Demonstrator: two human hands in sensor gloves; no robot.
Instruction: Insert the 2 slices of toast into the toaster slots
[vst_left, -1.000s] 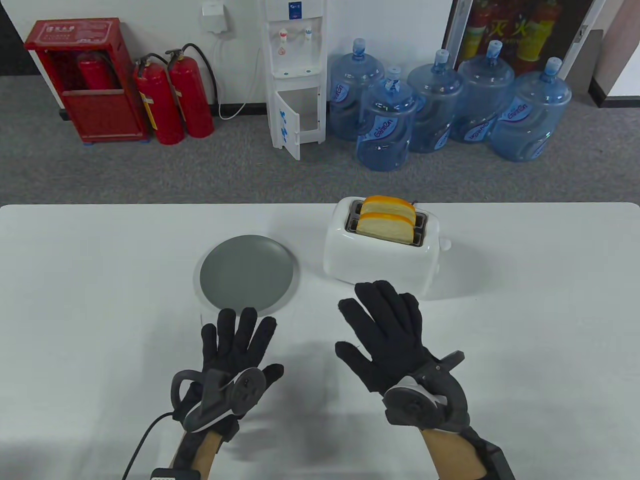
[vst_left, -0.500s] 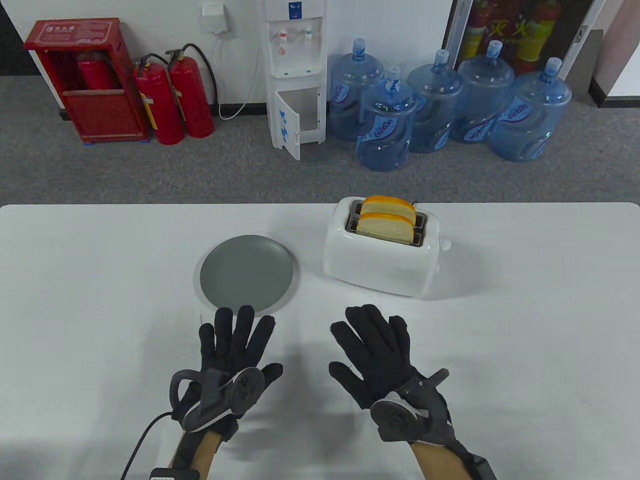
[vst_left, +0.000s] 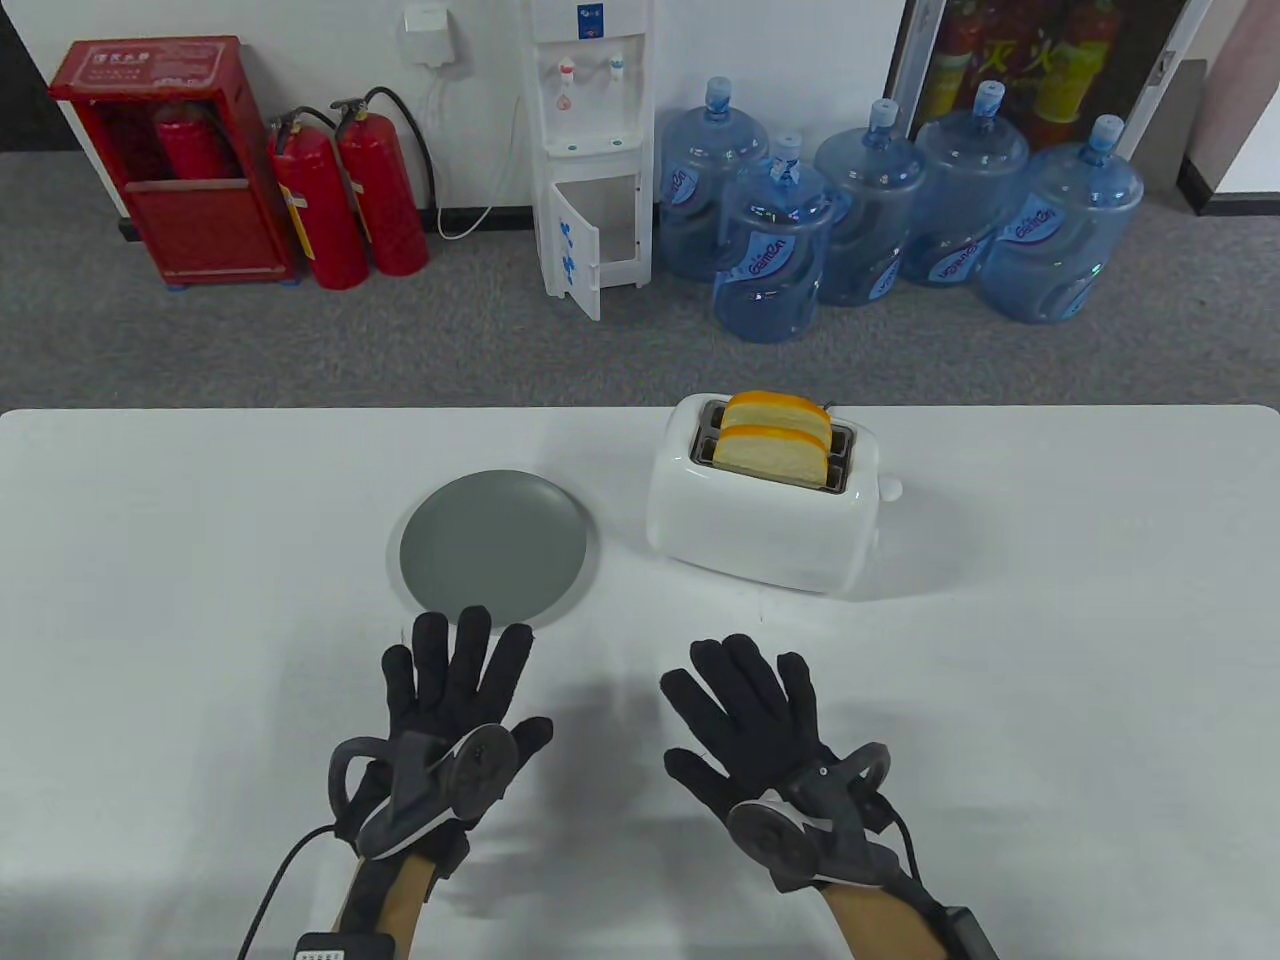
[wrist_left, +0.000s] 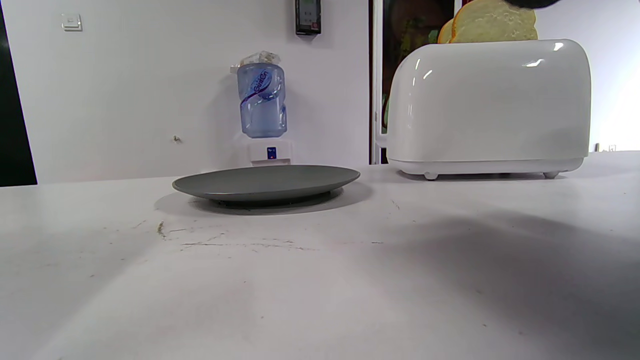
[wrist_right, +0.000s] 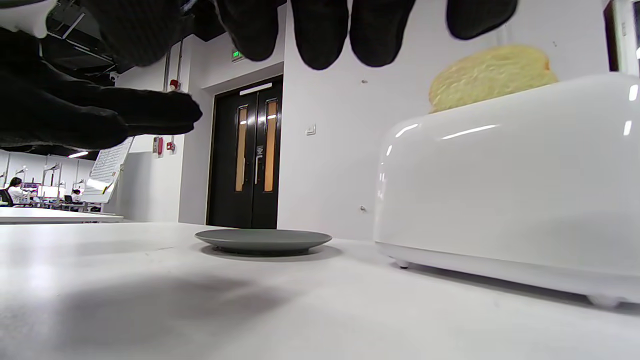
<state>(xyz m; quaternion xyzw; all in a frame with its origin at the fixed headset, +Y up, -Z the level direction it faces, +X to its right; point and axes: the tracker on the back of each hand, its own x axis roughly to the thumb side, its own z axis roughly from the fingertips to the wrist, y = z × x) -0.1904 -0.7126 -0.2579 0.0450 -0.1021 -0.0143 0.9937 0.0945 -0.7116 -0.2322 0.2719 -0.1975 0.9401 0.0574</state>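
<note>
Both toast slices (vst_left: 775, 445) stand in the slots of the white toaster (vst_left: 765, 520). Left hand (vst_left: 445, 715) and right hand (vst_left: 765, 735) hover near the toaster's front, grips wide, fingers spread, holding nothing. Grey plate (vst_left: 492, 545) sits just left of the toaster on the counter (vst_left: 1050, 650).

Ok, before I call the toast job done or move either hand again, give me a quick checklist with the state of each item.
1. Both slices of toast stand in the slots of the toaster: ok, one in each slot, tops sticking out.
2. Slices pushed fully down: cannot tell; the lever knob position is unclear.
3. Grey plate holds no bread: ok.
4. Left hand holds nothing: ok, fingers spread over the table, tips at the plate's near rim.
5. Right hand holds nothing: ok, fingers straight, short of the toaster.
6. Toaster upright on its feet: ok.
</note>
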